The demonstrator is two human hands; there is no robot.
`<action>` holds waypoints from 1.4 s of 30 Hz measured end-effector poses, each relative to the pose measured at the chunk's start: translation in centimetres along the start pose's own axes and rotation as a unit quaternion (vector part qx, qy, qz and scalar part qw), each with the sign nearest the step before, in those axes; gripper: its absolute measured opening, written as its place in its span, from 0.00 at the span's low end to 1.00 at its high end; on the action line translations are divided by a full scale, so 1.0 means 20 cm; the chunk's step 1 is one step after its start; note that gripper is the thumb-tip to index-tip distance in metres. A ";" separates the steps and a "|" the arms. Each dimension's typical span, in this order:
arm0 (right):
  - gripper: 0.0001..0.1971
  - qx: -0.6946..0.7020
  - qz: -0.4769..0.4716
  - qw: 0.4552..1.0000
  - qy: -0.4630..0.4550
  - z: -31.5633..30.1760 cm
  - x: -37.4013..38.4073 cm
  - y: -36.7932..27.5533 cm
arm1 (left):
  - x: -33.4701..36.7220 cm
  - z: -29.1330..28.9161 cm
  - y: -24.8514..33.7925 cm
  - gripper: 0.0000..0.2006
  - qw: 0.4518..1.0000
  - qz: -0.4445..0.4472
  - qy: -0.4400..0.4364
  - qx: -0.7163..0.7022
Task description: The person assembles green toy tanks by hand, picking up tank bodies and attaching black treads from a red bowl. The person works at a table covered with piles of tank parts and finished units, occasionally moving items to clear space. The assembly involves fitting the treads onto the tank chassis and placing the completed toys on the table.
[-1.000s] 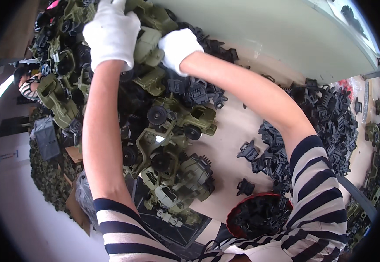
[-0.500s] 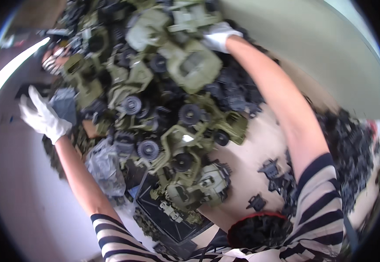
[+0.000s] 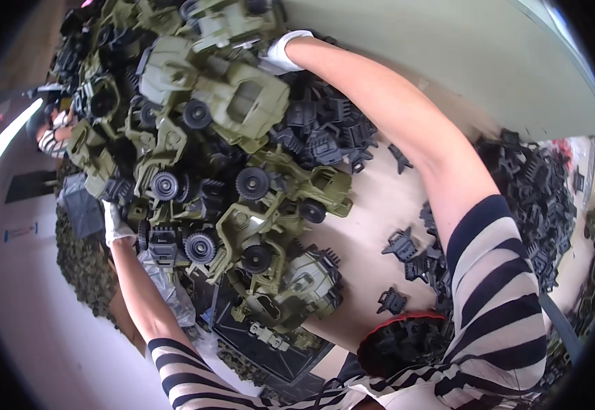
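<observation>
Toy truck (image 3: 219, 100) — likely light, stiff; grip body sides | right hand (image 3: 282, 55) beside, left hand (image 3: 115, 225) near table (image 3: 369, 198) left edge | fingers hidden — can't tell

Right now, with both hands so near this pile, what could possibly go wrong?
The olive vehicle bodies lie overlapped, so a push by the right hand might make some slide. Dark parts beside the left hand could fall if bumped. The right sleeve looks close to the red-rimmed bowl and might knock it.
</observation>
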State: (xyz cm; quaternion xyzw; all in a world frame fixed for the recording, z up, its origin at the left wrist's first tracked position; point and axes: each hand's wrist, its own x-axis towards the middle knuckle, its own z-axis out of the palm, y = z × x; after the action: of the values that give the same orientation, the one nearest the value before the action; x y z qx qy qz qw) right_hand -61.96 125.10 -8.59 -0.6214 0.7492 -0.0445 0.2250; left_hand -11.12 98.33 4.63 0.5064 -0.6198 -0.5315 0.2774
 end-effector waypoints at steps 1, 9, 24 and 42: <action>0.20 -0.039 -0.025 0.999 0.017 0.04 -0.02 0.10 | 0.01 0.11 0.02 0.32 1.000 -0.004 -0.004 0.007; 0.22 -0.014 0.000 0.998 -0.067 0.00 -1.01 0.07 | -0.14 0.37 0.13 0.30 0.998 -0.061 -0.021 0.014; 0.30 0.090 0.212 0.970 0.075 -0.37 -1.19 -0.32 | -0.04 0.30 0.02 0.37 1.000 -0.018 0.014 -0.018; 0.19 0.460 0.071 0.748 0.474 -0.54 -0.92 -0.54 | 0.49 -0.13 -0.34 0.27 0.822 0.124 0.122 0.542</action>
State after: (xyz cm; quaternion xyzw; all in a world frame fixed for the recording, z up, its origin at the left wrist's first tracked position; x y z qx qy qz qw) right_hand -53.98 137.83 10.07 -0.2871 0.6901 -0.6565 0.1021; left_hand -9.83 88.96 -3.00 0.5547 -0.8266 -0.0044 0.0948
